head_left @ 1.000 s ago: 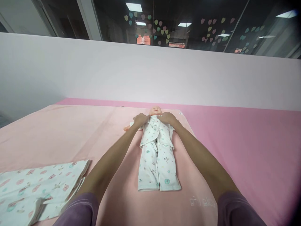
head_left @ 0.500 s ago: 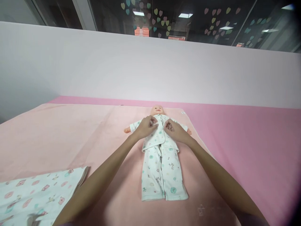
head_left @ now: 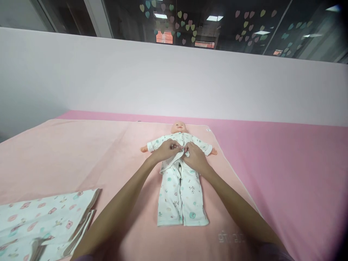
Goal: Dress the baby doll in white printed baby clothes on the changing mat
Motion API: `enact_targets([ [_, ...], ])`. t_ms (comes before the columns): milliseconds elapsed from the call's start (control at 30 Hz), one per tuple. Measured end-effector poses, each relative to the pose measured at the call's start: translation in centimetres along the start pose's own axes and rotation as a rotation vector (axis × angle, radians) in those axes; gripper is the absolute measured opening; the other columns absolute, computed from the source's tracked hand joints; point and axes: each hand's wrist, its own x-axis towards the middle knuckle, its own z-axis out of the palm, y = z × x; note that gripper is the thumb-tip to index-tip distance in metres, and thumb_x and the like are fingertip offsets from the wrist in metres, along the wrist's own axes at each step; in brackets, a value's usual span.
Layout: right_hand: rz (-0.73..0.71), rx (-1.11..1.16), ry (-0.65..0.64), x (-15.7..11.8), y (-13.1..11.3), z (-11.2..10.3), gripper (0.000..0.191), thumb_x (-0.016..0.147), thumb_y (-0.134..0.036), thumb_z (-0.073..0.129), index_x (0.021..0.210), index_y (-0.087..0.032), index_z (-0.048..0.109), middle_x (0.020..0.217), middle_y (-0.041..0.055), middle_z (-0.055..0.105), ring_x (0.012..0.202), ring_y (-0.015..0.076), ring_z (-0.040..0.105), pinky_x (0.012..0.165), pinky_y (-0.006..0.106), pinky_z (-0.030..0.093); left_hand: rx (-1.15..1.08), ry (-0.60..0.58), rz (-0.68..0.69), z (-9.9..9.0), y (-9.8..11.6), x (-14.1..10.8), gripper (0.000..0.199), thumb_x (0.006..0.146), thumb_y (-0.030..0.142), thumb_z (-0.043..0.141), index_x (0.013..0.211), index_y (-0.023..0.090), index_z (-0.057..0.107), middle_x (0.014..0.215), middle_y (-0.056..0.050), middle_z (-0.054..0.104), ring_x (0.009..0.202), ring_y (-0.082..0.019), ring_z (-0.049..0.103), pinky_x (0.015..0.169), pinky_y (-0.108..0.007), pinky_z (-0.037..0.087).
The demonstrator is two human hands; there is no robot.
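One doll (head_left: 178, 127) lies face up at the centre of the frame, in one printed top (head_left: 178, 136) and one pair of pants (head_left: 172, 197), its head above the two hands and both pant legs below them. The left hand (head_left: 169, 149) and the right hand (head_left: 193, 155), side by side over the doll's belly, each pinch the top's front, lifting the lower flap between their fingertips. One pink mat (head_left: 89, 152) spreads beneath, with folded printed cloth (head_left: 46, 217) at lower left, how many pieces being unclear.
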Motion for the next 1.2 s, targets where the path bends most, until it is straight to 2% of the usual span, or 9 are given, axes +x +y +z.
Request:
enact_targets([
  [133,0.016,-0.047,0.015,0.0,-0.4,0.1,0.019,0.084,-0.026,0.062,0.081,-0.025,0.042,0.083,0.0013,0.058,0.08,0.022,0.055,0.068,0.033,0.036,-0.038,0.013,-0.041,0.4,0.0,0.4,0.028,0.085,0.047,0.073,0.082,0.019,0.081,0.087,-0.004,0.072,0.077,-0.017,0.059,0.07,-0.03,0.045],
  [333,0.021,-0.025,-0.051,0.0,-0.4,-0.6,0.019,0.082,-0.029,0.064,0.084,-0.025,0.046,0.087,0.0026,0.062,0.082,0.023,0.057,0.069,0.034,0.038,-0.137,-0.037,-0.131,0.1,-0.3,0.8,0.031,0.078,0.048,0.079,0.08,0.018,0.078,0.067,0.0,0.058,0.062,-0.013,0.049,0.056,-0.027,0.035],
  [500,0.018,-0.067,-0.061,-0.2,-0.8,-0.8,0.022,0.083,-0.032,0.067,0.086,-0.026,0.046,0.088,0.0031,0.062,0.085,0.0244,0.057,0.07,0.035,0.038,-0.258,-0.087,-0.205,-1.0,-0.8,0.5,0.038,0.081,0.056,0.079,0.08,0.019,0.074,0.076,-0.003,0.065,0.069,-0.016,0.057,0.06,-0.027,0.041],
  [633,0.002,-0.091,-0.056,-0.3,-1.2,-0.6,0.024,0.084,-0.032,0.069,0.084,-0.026,0.045,0.086,0.0043,0.061,0.083,0.0257,0.056,0.07,0.037,0.039,-0.349,-0.146,-0.215,-1.6,-1.5,0.4,0.039,0.085,0.059,0.075,0.082,0.02,0.073,0.081,-0.003,0.068,0.075,-0.018,0.062,0.066,-0.029,0.046],
  [833,-0.063,-0.26,-0.047,-0.7,-2.2,0.7,0.015,0.087,-0.018,0.061,0.086,-0.025,0.047,0.092,0.0116,0.061,0.086,0.0308,0.055,0.073,0.042,0.04,-0.333,-0.1,-0.214,-1.1,-2.3,0.7,0.041,0.081,0.061,0.078,0.08,0.021,0.073,0.076,-0.003,0.066,0.074,-0.019,0.063,0.064,-0.03,0.047],
  [933,-0.016,-0.116,-0.106,-0.2,-1.6,-0.5,0.017,0.088,-0.021,0.061,0.082,-0.025,0.045,0.087,0.0064,0.06,0.081,0.0257,0.054,0.07,0.038,0.04,-0.366,-0.132,-0.217,-1.1,-2.4,0.8,0.042,0.085,0.063,0.075,0.081,0.021,0.073,0.079,-0.002,0.067,0.074,-0.018,0.063,0.066,-0.029,0.046],
  [1033,0.069,0.132,-0.299,0.8,0.0,-2.9,0.013,0.093,-0.03,0.057,0.084,-0.025,0.05,0.084,0.0004,0.059,0.076,0.0203,0.054,0.068,0.034,0.041,-0.374,-0.143,-0.214,-1.3,-2.3,0.7,0.042,0.084,0.063,0.075,0.083,0.021,0.073,0.083,-0.003,0.069,0.077,-0.017,0.063,0.068,-0.028,0.047],
  [1133,0.172,0.387,-0.466,1.7,1.6,-5.0,0.016,0.098,-0.039,0.053,0.092,-0.025,0.056,0.085,-0.0014,0.059,0.077,0.0181,0.054,0.069,0.032,0.043,-0.331,-0.104,-0.208,-1.2,-1.9,0.6,0.044,0.08,0.064,0.078,0.083,0.021,0.075,0.081,-0.004,0.07,0.079,-0.02,0.064,0.067,-0.03,0.048],
  [1200,0.212,0.497,-0.478,1.9,2.0,-5.5,0.018,0.1,-0.041,0.052,0.094,-0.025,0.055,0.085,-0.0021,0.057,0.078,0.0173,0.054,0.072,0.032,0.046,-0.284,-0.064,-0.194,-0.9,-1.5,0.6,0.043,0.077,0.063,0.08,0.08,0.02,0.076,0.077,-0.005,0.068,0.076,-0.021,0.063,0.063,-0.031,0.046],
])
